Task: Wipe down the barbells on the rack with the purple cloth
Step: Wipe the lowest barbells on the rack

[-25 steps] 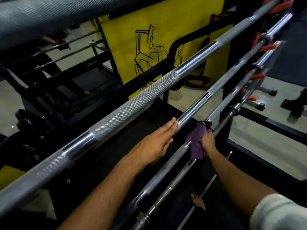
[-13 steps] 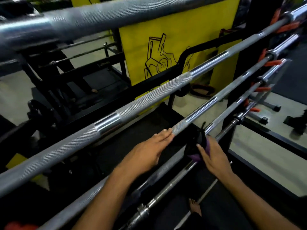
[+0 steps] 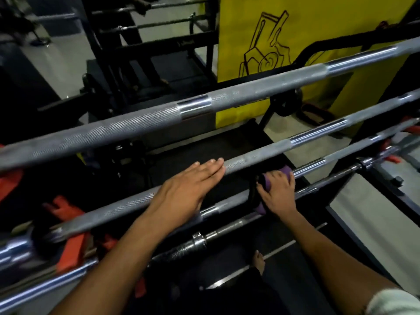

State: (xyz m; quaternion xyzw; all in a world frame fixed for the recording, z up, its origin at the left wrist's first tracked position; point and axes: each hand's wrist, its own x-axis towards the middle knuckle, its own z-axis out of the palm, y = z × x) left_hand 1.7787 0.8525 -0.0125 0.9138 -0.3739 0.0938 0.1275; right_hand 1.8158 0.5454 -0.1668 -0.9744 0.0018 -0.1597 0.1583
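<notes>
Right fingers (image 3: 276,178): curled over the purple cloth (image 3: 263,179), pressing it round the third barbell (image 3: 313,165); the right hand (image 3: 278,193) grips cloth and bar together.
Left fingers (image 3: 210,168): straight and together, laid flat along the second barbell (image 3: 256,155); the left hand (image 3: 184,189) rests on the bar without closing round it, grasping nothing.
Purple cloth: bunched under the right palm, one end showing past the fingertips, another fold hanging below the heel of the hand beside a dark strap-like piece I cannot identify.
Barbells: several lie in tiers on the rack, running from lower left to upper right; the top barbell (image 3: 227,98) is nearest the camera, and a thin dark bar (image 3: 200,241) lies lowest.
Rack: orange holders (image 3: 68,251) carry the bar ends at left.
Progress: by my judgement the wipe is mid-stroke on the third bar. Nothing visible tells cleaned steel from uncleaned, so how many bars are finished cannot be told.
Writing: none legible; the yellow panel (image 3: 329,19) behind bears only a dark line drawing.
Floor: a bare foot (image 3: 259,261) shows below the rack.
</notes>
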